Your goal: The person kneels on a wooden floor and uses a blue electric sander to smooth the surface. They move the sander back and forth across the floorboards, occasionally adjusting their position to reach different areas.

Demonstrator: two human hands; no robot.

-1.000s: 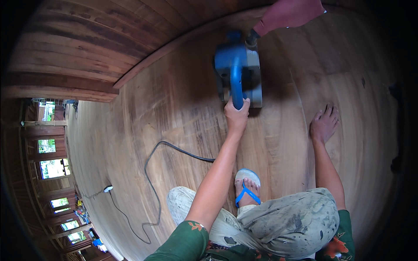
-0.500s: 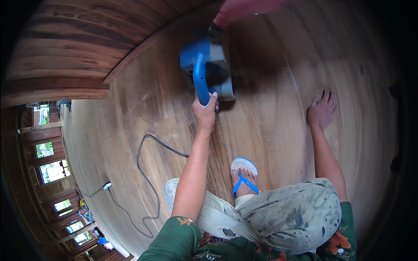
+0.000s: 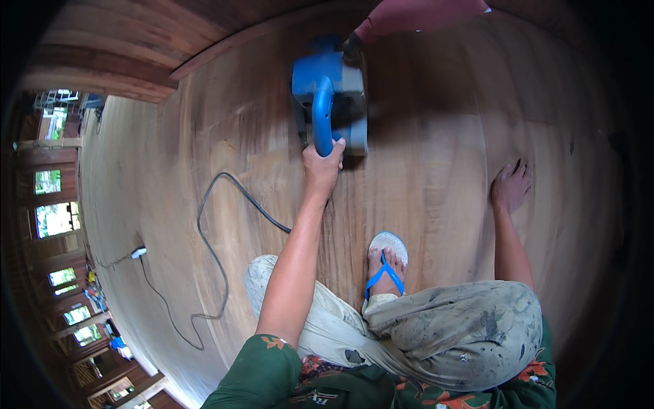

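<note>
A blue and grey belt sander (image 3: pixel 317 75) rests on the wooden floor (image 3: pixel 422 204) ahead of me, close to a plank wall. My left hand (image 3: pixel 322 167) is wrapped around the lower end of its blue loop handle. A reddish cloth dust bag (image 3: pixel 422 15) sticks out from the far end of the sander toward the upper right. My right hand (image 3: pixel 512 187) leans on the floor at the right, fingers apart, with nothing in it. Part of the sander's underside is hidden against the boards.
A dark power cord (image 3: pixel 204 232) curls over the floor at the left to a white plug connection (image 3: pixel 139 253). The wooden wall (image 3: pixel 116 61) stands at the upper left. My foot in a blue-strapped flip-flop (image 3: pixel 387 262) is planted near my knees. Window openings (image 3: pixel 58 218) line the far left.
The view has turned slightly, shifting the cord and the wall. My left hand still grips the sander, which sits a little farther right in view. My right hand appears slightly lower.
</note>
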